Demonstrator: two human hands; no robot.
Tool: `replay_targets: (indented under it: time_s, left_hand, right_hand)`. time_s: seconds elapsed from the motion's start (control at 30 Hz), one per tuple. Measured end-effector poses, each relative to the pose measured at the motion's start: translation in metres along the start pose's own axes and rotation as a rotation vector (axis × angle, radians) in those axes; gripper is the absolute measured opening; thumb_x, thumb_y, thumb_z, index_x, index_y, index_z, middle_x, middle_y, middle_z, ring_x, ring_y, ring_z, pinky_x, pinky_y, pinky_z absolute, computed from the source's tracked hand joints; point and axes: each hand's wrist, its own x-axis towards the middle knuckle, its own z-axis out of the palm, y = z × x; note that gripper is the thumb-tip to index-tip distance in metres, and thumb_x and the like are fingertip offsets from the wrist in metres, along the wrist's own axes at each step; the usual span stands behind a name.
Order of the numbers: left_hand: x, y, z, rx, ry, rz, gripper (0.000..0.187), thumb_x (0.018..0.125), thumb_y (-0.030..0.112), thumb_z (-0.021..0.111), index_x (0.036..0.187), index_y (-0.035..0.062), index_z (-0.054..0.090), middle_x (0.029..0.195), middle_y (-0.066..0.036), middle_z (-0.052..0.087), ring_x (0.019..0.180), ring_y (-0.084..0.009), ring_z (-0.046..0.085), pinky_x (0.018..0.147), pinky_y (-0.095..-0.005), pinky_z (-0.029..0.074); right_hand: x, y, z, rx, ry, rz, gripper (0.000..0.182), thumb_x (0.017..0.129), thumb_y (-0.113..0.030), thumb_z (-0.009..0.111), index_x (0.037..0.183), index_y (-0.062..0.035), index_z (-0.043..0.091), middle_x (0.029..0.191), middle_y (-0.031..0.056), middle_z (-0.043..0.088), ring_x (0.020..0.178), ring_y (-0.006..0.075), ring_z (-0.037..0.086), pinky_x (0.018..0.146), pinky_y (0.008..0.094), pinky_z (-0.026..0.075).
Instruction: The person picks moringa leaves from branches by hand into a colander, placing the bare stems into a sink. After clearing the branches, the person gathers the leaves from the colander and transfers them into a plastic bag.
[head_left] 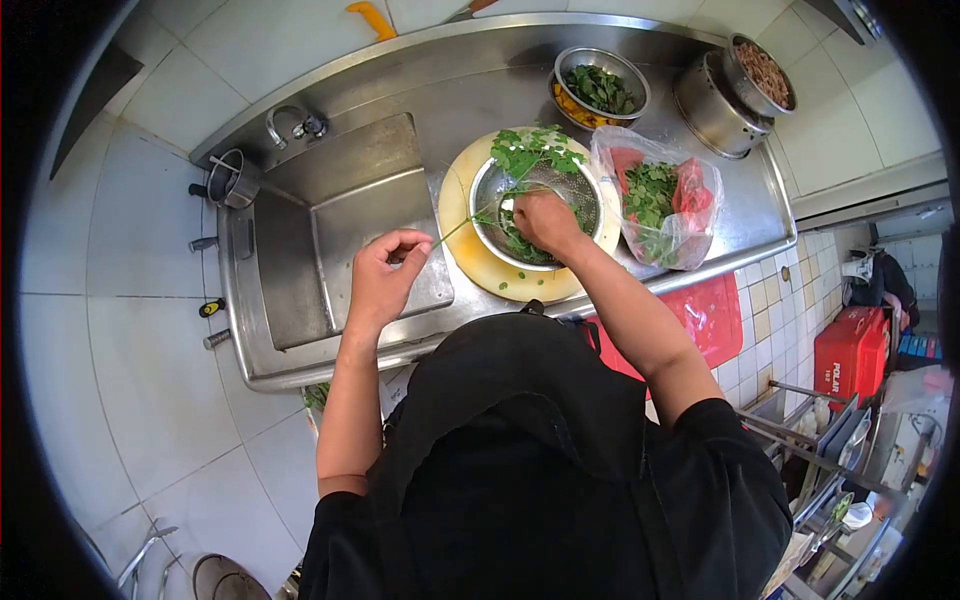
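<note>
My left hand [385, 275] pinches the lower end of a thin green stem [458, 229] beside the sink's right edge. The stem rises to a leafy top [535, 152] over the far rim of a metal colander [482, 238]. Above the colander, my right hand [548, 222] is closed with its fingers pointing down near the stem; what it grips is hidden. Loose green leaves [520, 246] lie inside the colander. It stands on a round, yellowish cutting board [462, 265] with a few leaf bits on it.
Right of the board sits a clear plastic bag [690, 250] of leafy greens. Behind are a steel bowl [640, 75] of leaves over something yellow, and a pot [715, 110] beside a bowl of brownish pieces [762, 72]. A sink basin [370, 240] with a faucet [290, 125] lies left.
</note>
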Motion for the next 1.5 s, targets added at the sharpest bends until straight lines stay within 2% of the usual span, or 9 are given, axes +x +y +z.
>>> replay_targets:
  time_s: [0.13, 0.2, 0.23, 0.33, 0.43, 0.67, 0.97, 1.27, 1.5]
  left_hand:
    - [0.001, -0.003, 0.006, -0.057, 0.012, -0.027, 0.015, 0.093, 0.013, 0.070, 0.102, 0.0007, 0.074, 0.088, -0.002, 0.072, 0.079, -0.0078, 0.063, 0.075, -0.0252, 0.051]
    - [0.006, 0.004, 0.017, -0.074, -0.001, -0.046, 0.016, 0.093, 0.013, 0.071, 0.103, 0.0009, 0.074, 0.088, 0.001, 0.071, 0.079, -0.0057, 0.061, 0.075, -0.0237, 0.050]
    - [0.010, 0.008, 0.024, -0.097, -0.039, -0.041, 0.017, 0.093, 0.013, 0.071, 0.104, 0.0004, 0.074, 0.089, 0.000, 0.071, 0.080, -0.0061, 0.061, 0.075, -0.0239, 0.050]
    - [0.027, 0.013, 0.045, -0.155, -0.141, -0.030, 0.022, 0.095, 0.016, 0.070, 0.110, -0.0003, 0.073, 0.092, -0.003, 0.073, 0.082, -0.0074, 0.063, 0.078, -0.0249, 0.051]
    - [0.046, 0.024, 0.068, -0.249, -0.317, -0.020, 0.032, 0.097, 0.020, 0.068, 0.120, -0.0015, 0.068, 0.100, -0.008, 0.074, 0.087, -0.0111, 0.065, 0.082, -0.0272, 0.052]
    - [0.060, 0.047, 0.088, -0.482, -0.432, -0.104, 0.027, 0.096, 0.019, 0.069, 0.113, -0.0010, 0.070, 0.094, -0.006, 0.072, 0.081, -0.0100, 0.063, 0.077, -0.0255, 0.051]
    - [0.053, 0.053, 0.092, -0.409, -0.371, -0.010, 0.018, 0.096, 0.016, 0.069, 0.103, -0.0003, 0.070, 0.086, -0.001, 0.067, 0.079, -0.0074, 0.060, 0.075, -0.0239, 0.050]
    - [0.048, 0.043, 0.099, -0.457, -0.288, -0.026, 0.017, 0.097, 0.015, 0.067, 0.102, -0.0013, 0.068, 0.084, 0.000, 0.065, 0.076, -0.0062, 0.058, 0.071, -0.0232, 0.049]
    - [0.053, 0.038, 0.097, -0.459, -0.218, -0.043, 0.017, 0.097, 0.015, 0.067, 0.104, -0.0007, 0.068, 0.086, -0.001, 0.067, 0.077, -0.0074, 0.059, 0.073, -0.0231, 0.049]
  right_hand:
    - [-0.024, -0.003, -0.021, 0.246, 0.132, 0.080, 0.016, 0.086, -0.015, 0.067, 0.091, -0.0004, 0.071, 0.083, 0.0137, 0.070, 0.079, 0.0329, 0.068, 0.075, 0.0437, 0.052]
    - [-0.037, -0.002, -0.035, 0.774, 0.084, 0.278, 0.015, 0.091, -0.015, 0.069, 0.092, -0.0004, 0.069, 0.080, 0.0034, 0.067, 0.072, 0.0170, 0.063, 0.069, 0.0331, 0.050]
    - [-0.044, -0.010, -0.055, 1.060, -0.059, 0.455, 0.013, 0.094, -0.015, 0.069, 0.097, -0.0022, 0.069, 0.079, -0.0036, 0.062, 0.070, 0.0062, 0.054, 0.065, 0.0237, 0.045]
    - [-0.059, -0.026, -0.084, 1.348, -0.015, 0.448, 0.013, 0.095, -0.015, 0.069, 0.101, -0.0036, 0.068, 0.082, -0.0036, 0.062, 0.068, 0.0054, 0.052, 0.064, 0.0216, 0.043]
    - [-0.067, -0.034, -0.101, 1.367, 0.013, 0.392, 0.013, 0.094, -0.016, 0.070, 0.100, -0.0043, 0.067, 0.082, -0.0036, 0.061, 0.069, 0.0063, 0.053, 0.065, 0.0220, 0.043]
    - [-0.077, -0.040, -0.114, 1.313, 0.041, 0.240, 0.010, 0.094, -0.013, 0.068, 0.098, -0.0041, 0.066, 0.083, -0.0024, 0.061, 0.071, 0.0075, 0.056, 0.068, 0.0232, 0.046]
    - [-0.075, -0.056, -0.108, 1.532, 0.116, 0.239, 0.016, 0.092, -0.007, 0.070, 0.105, -0.0021, 0.061, 0.091, 0.0023, 0.064, 0.081, 0.0129, 0.066, 0.076, 0.0279, 0.055]
    - [-0.069, -0.053, -0.096, 1.475, 0.227, 0.133, 0.012, 0.090, -0.001, 0.069, 0.099, -0.0025, 0.061, 0.088, 0.0022, 0.063, 0.075, 0.0109, 0.064, 0.070, 0.0251, 0.053]
    - [-0.069, -0.038, -0.090, 1.429, 0.237, 0.179, 0.010, 0.090, 0.000, 0.067, 0.097, -0.0029, 0.061, 0.087, 0.0021, 0.064, 0.074, 0.0105, 0.063, 0.069, 0.0249, 0.051]
